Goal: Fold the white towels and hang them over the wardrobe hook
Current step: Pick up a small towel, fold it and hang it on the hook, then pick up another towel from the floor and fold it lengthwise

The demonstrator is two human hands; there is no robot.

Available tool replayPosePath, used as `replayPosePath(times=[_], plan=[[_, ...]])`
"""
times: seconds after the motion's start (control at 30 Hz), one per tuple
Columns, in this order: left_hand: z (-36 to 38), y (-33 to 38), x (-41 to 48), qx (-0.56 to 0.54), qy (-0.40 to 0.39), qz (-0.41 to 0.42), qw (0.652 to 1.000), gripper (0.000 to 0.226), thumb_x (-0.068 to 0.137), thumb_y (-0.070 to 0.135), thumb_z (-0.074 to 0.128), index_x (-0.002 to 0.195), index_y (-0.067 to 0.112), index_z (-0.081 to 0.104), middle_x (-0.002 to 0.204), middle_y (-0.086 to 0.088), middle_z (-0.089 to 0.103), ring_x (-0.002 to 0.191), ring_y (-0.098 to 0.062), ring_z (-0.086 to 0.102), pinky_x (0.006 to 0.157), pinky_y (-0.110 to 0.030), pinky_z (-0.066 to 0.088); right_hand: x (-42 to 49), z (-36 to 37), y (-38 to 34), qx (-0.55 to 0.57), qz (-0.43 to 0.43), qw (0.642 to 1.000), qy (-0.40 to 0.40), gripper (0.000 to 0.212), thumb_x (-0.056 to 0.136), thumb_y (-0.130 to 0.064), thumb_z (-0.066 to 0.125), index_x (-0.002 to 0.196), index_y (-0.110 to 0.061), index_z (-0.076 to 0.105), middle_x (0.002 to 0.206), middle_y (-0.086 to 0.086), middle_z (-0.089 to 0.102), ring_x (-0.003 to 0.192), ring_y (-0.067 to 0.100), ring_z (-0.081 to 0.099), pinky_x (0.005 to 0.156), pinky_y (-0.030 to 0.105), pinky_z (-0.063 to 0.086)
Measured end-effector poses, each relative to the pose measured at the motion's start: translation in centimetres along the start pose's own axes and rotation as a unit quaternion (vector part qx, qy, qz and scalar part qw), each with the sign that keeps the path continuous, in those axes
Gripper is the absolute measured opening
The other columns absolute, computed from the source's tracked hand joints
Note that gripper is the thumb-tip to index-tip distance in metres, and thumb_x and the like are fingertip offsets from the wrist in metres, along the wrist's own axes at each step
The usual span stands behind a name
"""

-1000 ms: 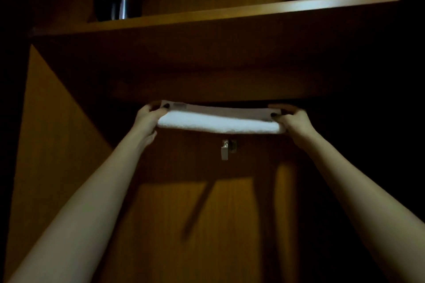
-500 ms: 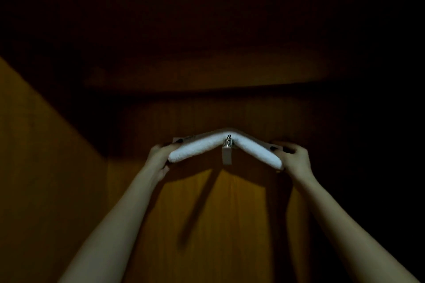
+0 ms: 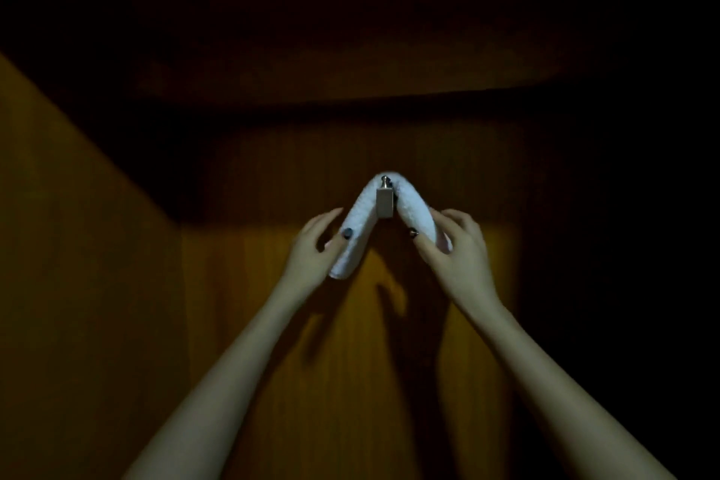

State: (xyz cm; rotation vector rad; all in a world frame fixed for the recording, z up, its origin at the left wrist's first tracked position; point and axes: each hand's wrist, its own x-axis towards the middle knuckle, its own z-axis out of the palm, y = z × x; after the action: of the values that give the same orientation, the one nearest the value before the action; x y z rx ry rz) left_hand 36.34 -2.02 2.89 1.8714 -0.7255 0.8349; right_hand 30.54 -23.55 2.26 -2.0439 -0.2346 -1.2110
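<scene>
A folded white towel [image 3: 360, 230] hangs over the small metal wardrobe hook [image 3: 384, 203] on the wooden back panel, bent into an upside-down V with the hook's knob showing at its top. My left hand [image 3: 317, 249] pinches the towel's left end, thumb on the front and fingers behind it. My right hand [image 3: 454, 245] holds the right end the same way, thumb in front and fingers curled round the back. Both ends slope down and outward from the hook.
The wardrobe is dim. A wooden side wall [image 3: 89, 245] closes in on the left and the underside of a shelf [image 3: 350, 62] hangs above the hook. The right side is in deep shadow.
The towel came down from under the shelf onto the hook. Both hands brought its ends lower and closer together, so the flat bundle now bends steeply over the hook.
</scene>
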Motion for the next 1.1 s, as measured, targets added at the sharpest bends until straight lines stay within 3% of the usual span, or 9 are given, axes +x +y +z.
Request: replayPosePath(times=[0.1,0.2,0.37,0.5,0.6,0.7,0.8,0.93,1.1], plan=[[1.6,0.9,-0.5,-0.007,-0.041,-0.009,0.999,0.030,0.094,0.027,0.056,0.115,0.049,0.054,0.100,0.015,0.064,0.088,0.002,0.060,0.075,-0.021,0.046,0.1,1.0,-0.6,-0.024,-0.030,0.999,-0.003,0.036,0.091,-0.012,0.059,0.126,-0.010,0.058,0.113,0.005,0.063,0.101,0.018,0.060,0.083,0.033,0.052],[2.7,1.0,-0.1,0.035,0.005,-0.047,0.998,0.023,0.096,0.021,0.050,0.115,0.024,0.062,0.095,-0.001,0.069,0.083,-0.014,0.064,0.070,-0.030,0.049,-0.1,1.5,0.1,-0.052,-0.027,0.998,0.008,0.011,0.092,-0.004,0.054,0.101,-0.006,0.060,0.078,0.003,0.062,0.064,0.012,0.057,0.054,0.024,0.041],[3.8,1.1,-0.3,0.075,0.027,-0.012,0.997,0.026,0.096,0.033,0.050,0.110,0.015,0.063,0.085,-0.002,0.068,0.072,-0.016,0.063,0.064,-0.031,0.051,-1.8,1.7,0.8,-0.050,-0.051,0.997,0.006,0.016,0.092,-0.004,0.057,0.107,-0.009,0.062,0.082,0.000,0.065,0.065,0.007,0.058,0.054,0.013,0.039],[4.7,1.3,-1.2,0.046,0.021,0.011,0.999,0.032,0.093,0.041,0.052,0.103,0.012,0.062,0.082,-0.004,0.067,0.068,-0.014,0.062,0.059,-0.027,0.047,-2.5,2.2,0.2,-0.032,-0.045,0.998,-0.013,0.016,0.093,-0.006,0.056,0.108,-0.011,0.062,0.082,-0.003,0.063,0.068,0.007,0.060,0.058,0.023,0.050],[4.8,1.3,-2.2,0.004,0.004,0.024,1.000,0.029,0.094,0.035,0.054,0.114,0.016,0.059,0.091,-0.004,0.069,0.077,-0.014,0.066,0.068,-0.038,0.055,-3.1,2.0,0.0,-0.011,-0.015,0.999,-0.041,0.011,0.094,-0.012,0.057,0.104,-0.012,0.063,0.075,-0.007,0.060,0.059,0.003,0.053,0.055,0.024,0.043],[3.9,1.6,-3.9,-0.009,-0.004,0.034,0.999,0.042,0.094,0.036,0.051,0.131,0.017,0.052,0.111,-0.005,0.069,0.095,-0.018,0.067,0.080,-0.037,0.056,-4.9,0.6,-0.2,0.018,0.026,0.998,-0.059,0.030,0.094,-0.017,0.060,0.124,-0.011,0.060,0.103,-0.001,0.068,0.079,0.003,0.060,0.069,0.015,0.046],[3.2,3.1,-6.4,-0.008,-0.001,-0.037,0.999,0.048,0.096,0.034,0.051,0.140,0.018,0.043,0.134,-0.002,0.056,0.119,-0.014,0.054,0.095,-0.030,0.046,-7.6,-1.0,-0.7,0.028,0.073,0.994,-0.071,0.045,0.094,-0.020,0.062,0.137,-0.013,0.051,0.128,0.001,0.061,0.109,0.016,0.062,0.082,0.010,0.043],[2.9,5.6,-11.9,0.064,-0.046,-0.114,0.990,0.046,0.099,0.032,0.046,0.141,0.015,0.039,0.142,-0.003,0.046,0.131,-0.017,0.041,0.095,-0.021,0.030,-12.7,-2.7,-1.8,0.034,0.133,0.985,-0.106,0.049,0.096,-0.022,0.059,0.142,-0.012,0.045,0.141,0.006,0.052,0.128,0.020,0.050,0.097,0.022,0.039],[2.4,8.8,-21.1,0.076,-0.082,-0.136,0.984,0.053,0.099,0.029,0.048,0.147,0.019,0.030,0.152,-0.001,0.032,0.140,-0.017,0.029,0.104,-0.021,0.021,-21.3,-6.2,-3.6,0.032,0.168,0.974,-0.148,0.053,0.096,-0.022,0.058,0.145,-0.012,0.040,0.148,0.008,0.045,0.136,0.021,0.041,0.110,0.031,0.033]])
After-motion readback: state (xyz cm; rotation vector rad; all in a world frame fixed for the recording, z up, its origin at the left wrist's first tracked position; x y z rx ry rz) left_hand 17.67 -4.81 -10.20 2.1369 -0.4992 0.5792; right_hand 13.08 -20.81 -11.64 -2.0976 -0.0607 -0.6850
